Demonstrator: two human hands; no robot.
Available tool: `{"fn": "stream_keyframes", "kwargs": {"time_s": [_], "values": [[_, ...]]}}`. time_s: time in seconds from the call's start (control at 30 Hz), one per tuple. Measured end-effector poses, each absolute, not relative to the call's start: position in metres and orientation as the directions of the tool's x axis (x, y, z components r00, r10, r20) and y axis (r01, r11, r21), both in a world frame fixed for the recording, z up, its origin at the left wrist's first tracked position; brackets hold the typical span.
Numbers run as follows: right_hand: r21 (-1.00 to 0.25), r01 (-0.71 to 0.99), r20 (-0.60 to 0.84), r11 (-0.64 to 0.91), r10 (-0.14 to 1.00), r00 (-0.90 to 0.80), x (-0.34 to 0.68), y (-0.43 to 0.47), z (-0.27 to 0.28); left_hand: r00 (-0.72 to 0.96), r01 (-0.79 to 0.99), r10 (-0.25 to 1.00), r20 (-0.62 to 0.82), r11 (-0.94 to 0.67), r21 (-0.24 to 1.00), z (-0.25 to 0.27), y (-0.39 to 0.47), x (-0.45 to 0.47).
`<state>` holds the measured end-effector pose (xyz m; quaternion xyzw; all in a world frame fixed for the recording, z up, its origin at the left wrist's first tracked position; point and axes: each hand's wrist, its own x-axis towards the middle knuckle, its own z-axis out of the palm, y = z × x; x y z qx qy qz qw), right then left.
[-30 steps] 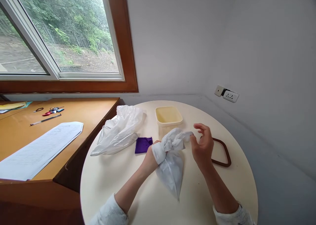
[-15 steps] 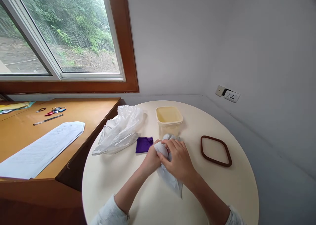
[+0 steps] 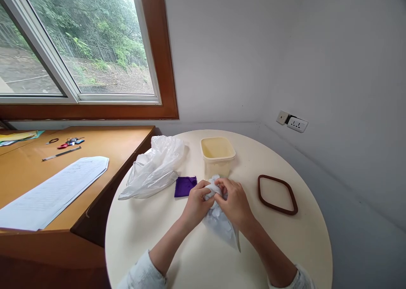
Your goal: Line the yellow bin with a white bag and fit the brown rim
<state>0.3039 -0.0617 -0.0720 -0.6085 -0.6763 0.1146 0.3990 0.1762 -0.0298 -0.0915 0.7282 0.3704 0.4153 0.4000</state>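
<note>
Both my hands are closed on a thin whitish plastic bag [image 3: 220,226], gathered and crumpled at the top. My left hand [image 3: 198,203] pinches the bunched part from the left, and my right hand [image 3: 235,204] grips it from the right with bent fingers. Below the hands the bag's lower part spreads down to a pointed corner over the table. A folded purple cloth [image 3: 185,186] lies just left of my left hand. Right behind the hands stands a pale yellow square tub [image 3: 218,166] without a cover. Whether anything is inside the bag is hidden.
On the round cream table [image 3: 142,238] lie a larger clear plastic bag [image 3: 155,166] at the left and a brown rounded-square frame [image 3: 260,192] at the right. A wooden desk [image 3: 127,141] with papers [image 3: 63,187] adjoins on the left. A wall stands behind.
My hands have shifted their hold on the bag's bunched top, with the fingers now closer together. The bag's lower part has spread and swung slightly right.
</note>
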Motion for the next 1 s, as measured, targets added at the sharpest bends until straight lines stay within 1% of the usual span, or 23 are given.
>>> {"fn": "stream_keyframes", "kwargs": {"time_s": [0.17, 0.23, 0.3, 0.37, 0.43, 0.53, 0.6, 0.67, 0.7, 0.77, 0.83, 0.9, 0.93, 1.0], "values": [[-0.744, 0.642, 0.332, 0.185, 0.936, 0.115, 0.317, -0.054, -0.074, 0.342, 0.148, 0.866, 0.365, -0.433, 0.889, -0.092, -0.028, 0.176], [-0.775, 0.602, 0.324, 0.195, 0.939, 0.112, 0.32, -0.053, -0.075, 0.372, 0.083, 0.854, 0.364, -0.421, 0.903, -0.088, -0.029, 0.175], [-0.789, 0.574, 0.33, 0.219, 0.939, 0.095, 0.323, -0.051, -0.075, 0.425, 0.0, 0.837, 0.345, -0.381, 0.925, -0.084, -0.029, 0.173], [-0.799, 0.557, 0.326, 0.225, 0.941, 0.086, 0.324, -0.05, -0.076, 0.462, -0.045, 0.826, 0.323, -0.342, 0.939, -0.081, -0.029, 0.172], [-0.818, 0.541, 0.294, 0.198, 0.951, 0.097, 0.325, -0.05, -0.078, 0.466, -0.013, 0.832, 0.3, -0.333, 0.943, -0.079, -0.029, 0.171], [-0.855, 0.492, 0.235, 0.161, 0.968, 0.092, 0.325, -0.049, -0.078, 0.41, 0.153, 0.863, 0.296, -0.385, 0.91, -0.079, -0.028, 0.171], [-0.874, 0.455, 0.225, 0.17, 0.972, 0.07, 0.325, -0.05, -0.077, 0.387, 0.257, 0.869, 0.309, -0.423, 0.869, -0.08, -0.027, 0.171], [-0.886, 0.427, 0.229, 0.182, 0.972, 0.06, 0.324, -0.05, -0.076, 0.402, 0.284, 0.86, 0.314, -0.443, 0.85, -0.079, -0.027, 0.169], [-0.892, 0.415, 0.227, 0.181, 0.972, 0.064, 0.324, -0.05, -0.077, 0.423, 0.263, 0.849, 0.318, -0.45, 0.853, -0.078, -0.027, 0.167], [-0.907, 0.389, 0.208, 0.159, 0.974, 0.085, 0.324, -0.049, -0.078, 0.478, 0.158, 0.814, 0.33, -0.449, 0.88, -0.075, -0.027, 0.164], [-0.927, 0.351, 0.174, 0.13, 0.98, 0.097, 0.324, -0.048, -0.081, 0.531, 0.021, 0.776, 0.341, -0.414, 0.91, -0.071, -0.027, 0.161], [-0.941, 0.314, 0.159, 0.127, 0.984, 0.079, 0.325, -0.047, -0.083, 0.567, -0.07, 0.754, 0.332, -0.357, 0.932, -0.068, -0.027, 0.158], [-0.943, 0.305, 0.163, 0.137, 0.985, 0.064, 0.325, -0.047, -0.083, 0.577, -0.087, 0.75, 0.323, -0.336, 0.938, -0.067, -0.027, 0.158], [-0.937, 0.311, 0.186, 0.161, 0.981, 0.052, 0.325, -0.048, -0.082, 0.576, -0.047, 0.761, 0.298, -0.333, 0.942, -0.064, -0.026, 0.158]]}}
